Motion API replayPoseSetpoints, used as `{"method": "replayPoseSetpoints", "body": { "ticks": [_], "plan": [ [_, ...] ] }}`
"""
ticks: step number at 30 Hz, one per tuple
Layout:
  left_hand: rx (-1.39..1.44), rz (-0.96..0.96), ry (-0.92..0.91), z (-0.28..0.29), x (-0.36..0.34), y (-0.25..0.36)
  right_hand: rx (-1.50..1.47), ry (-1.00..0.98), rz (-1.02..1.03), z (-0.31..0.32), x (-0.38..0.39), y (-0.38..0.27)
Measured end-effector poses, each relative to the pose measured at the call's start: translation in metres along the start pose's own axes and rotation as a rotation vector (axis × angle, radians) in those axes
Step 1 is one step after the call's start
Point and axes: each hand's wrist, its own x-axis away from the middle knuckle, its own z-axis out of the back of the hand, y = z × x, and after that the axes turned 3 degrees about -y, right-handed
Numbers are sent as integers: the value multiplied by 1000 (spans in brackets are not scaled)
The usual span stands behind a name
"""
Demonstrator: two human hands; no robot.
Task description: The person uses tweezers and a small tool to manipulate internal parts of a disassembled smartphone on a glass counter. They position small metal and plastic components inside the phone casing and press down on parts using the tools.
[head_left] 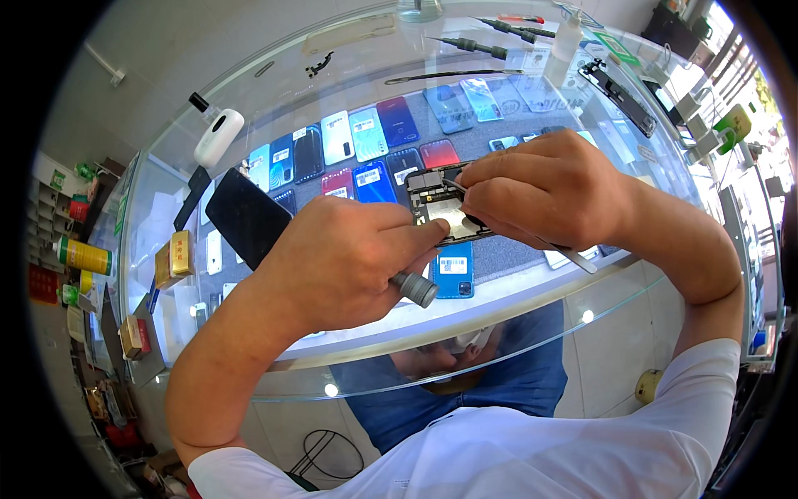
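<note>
An opened phone point(434, 200) with its inner parts bare is held above the glass counter. My left hand point(345, 254) is closed round a grey ridged screwdriver handle point(416, 289), and its fingertips press on the phone's near left part. From the other side, my right hand point(553, 187) pinches a slim flat metal tool point(578, 259). The tool's rounded end sticks out below the hand, and its other end reaches the phone's upper part. My right fingers cover much of the phone's right side. A black phone screen point(247, 218) lies left of my left hand.
Rows of phones, such as a blue one point(453, 270), lie under the glass counter top. On it are a white oval device point(219, 137), a small gold box point(180, 253), screwdrivers point(474, 46), a long thin tool point(453, 76), a phone frame point(619, 98) and a clear bottle point(568, 37).
</note>
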Motion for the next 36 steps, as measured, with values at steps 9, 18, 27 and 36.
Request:
{"method": "replayPoseSetpoints", "body": {
  "ticks": [9, 18, 27, 36],
  "plan": [
    [14, 8, 2, 0, -1, 1, -38, -24, 40, 2, -1, 3],
    [11, 16, -19, -3, 1, 3, -84, 74, 57, -5, -6, 3],
    [-42, 13, -3, -11, 1, 6, -151, 94, 21, -9, -8, 1],
    [-77, 3, 22, -13, 0, 7, -157, 77, -37, -11, -10, -2]
  ]
}}
